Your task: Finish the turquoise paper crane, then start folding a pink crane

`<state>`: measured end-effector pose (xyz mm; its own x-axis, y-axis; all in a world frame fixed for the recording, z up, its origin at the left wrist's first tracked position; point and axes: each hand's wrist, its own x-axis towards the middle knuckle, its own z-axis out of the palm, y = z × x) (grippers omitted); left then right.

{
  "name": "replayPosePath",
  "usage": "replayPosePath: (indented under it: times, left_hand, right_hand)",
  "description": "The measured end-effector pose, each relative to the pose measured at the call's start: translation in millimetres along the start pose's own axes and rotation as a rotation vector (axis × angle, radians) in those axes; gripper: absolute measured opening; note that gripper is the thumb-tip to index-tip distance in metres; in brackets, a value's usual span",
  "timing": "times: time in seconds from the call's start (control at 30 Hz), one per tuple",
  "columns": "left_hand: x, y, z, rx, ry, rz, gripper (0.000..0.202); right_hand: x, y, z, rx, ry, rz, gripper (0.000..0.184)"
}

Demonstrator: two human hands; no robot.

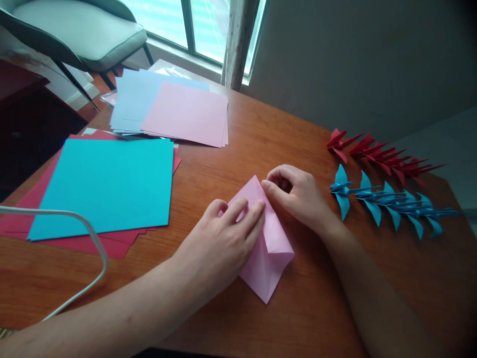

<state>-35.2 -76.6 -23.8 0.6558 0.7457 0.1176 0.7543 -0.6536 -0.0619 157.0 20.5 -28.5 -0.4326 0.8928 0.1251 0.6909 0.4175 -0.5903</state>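
Observation:
A partly folded pink paper [269,258] lies on the wooden table [320,298] in front of me. My left hand [223,238] lies flat on its left half, fingers stretched out and pressing it down. My right hand [298,194] is at the paper's upper right edge, fingers curled, pinching a fold with thumb and forefinger.
A turquoise sheet [108,184] lies on red sheets [93,243] at the left. Behind it are light blue sheets [134,97] and pink sheets [186,114]. Rows of folded red cranes [380,154] and blue cranes [387,204] lie at the right. A white cable [93,238] crosses the near left. A chair [82,35] stands at the back.

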Motion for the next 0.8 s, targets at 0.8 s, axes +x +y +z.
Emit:
replayPosePath:
  times: [0.8]
  left_hand:
    - [0,-1,-1.1,0.001,-0.023,-0.002,0.045]
  right_hand:
    - [-18,1,12,-0.261,0.070,0.046,0.027]
